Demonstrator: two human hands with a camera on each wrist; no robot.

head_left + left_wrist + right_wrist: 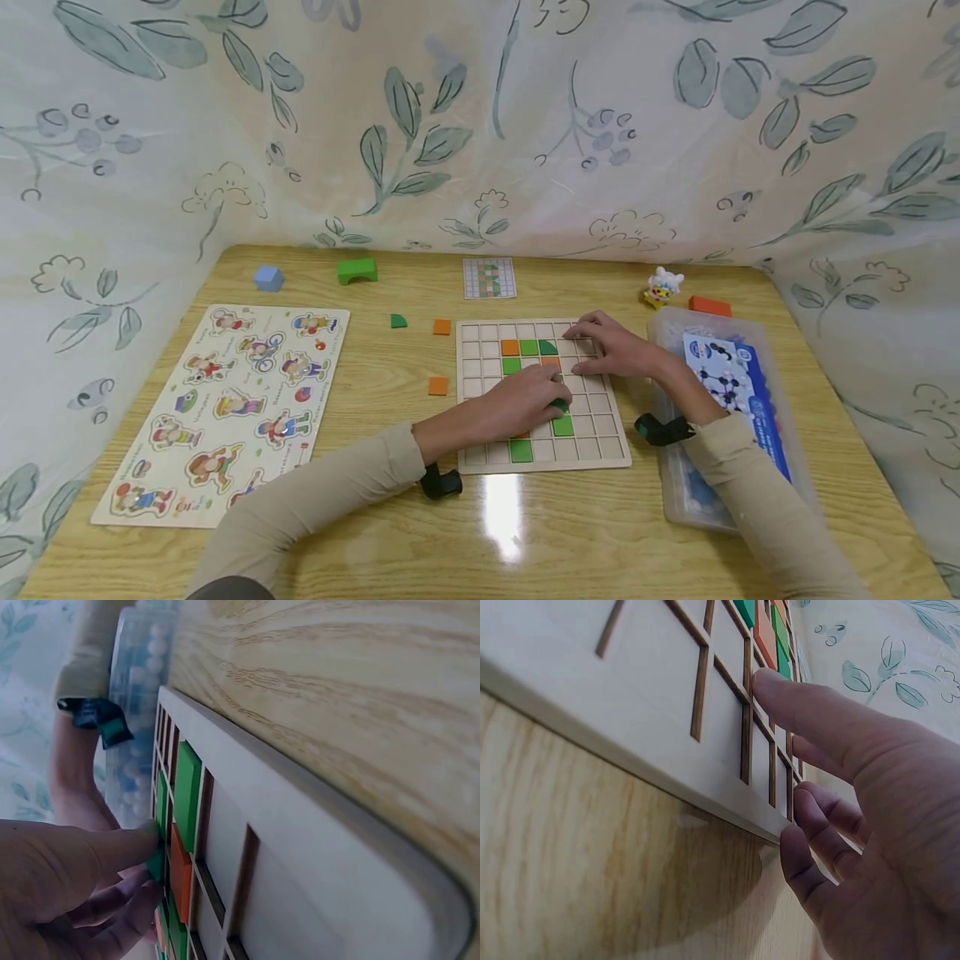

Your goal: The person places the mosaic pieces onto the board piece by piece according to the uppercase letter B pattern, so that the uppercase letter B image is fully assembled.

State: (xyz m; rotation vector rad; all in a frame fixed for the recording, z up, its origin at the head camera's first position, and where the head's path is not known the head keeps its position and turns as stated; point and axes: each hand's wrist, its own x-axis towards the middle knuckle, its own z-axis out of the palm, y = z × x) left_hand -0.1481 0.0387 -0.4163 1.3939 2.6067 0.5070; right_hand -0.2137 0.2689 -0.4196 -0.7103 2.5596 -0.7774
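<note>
A wooden grid board [596,425] lies on the table with green and orange tiles set in its cells. My left hand [517,406] reaches over the middle of the board. Its thumb and fingers pinch a dark green tile [155,864] at a cell, beside an orange tile [179,870] and a light green tile [187,796]; part of the tile is hidden by the fingers. My right hand [618,348] rests at the board's upper right, fingers spread and relaxed, holding nothing. In the right wrist view its thumb [802,697] touches the grid and other fingers lie by the edge.
Loose orange tiles [438,386] and a green quarter-round tile [398,321] lie left of the board. Behind it is a pattern card [490,278]. A picture puzzle board [330,350] lies left; a plastic box [675,500], a figurine [663,287] and a red block [709,307] stand right.
</note>
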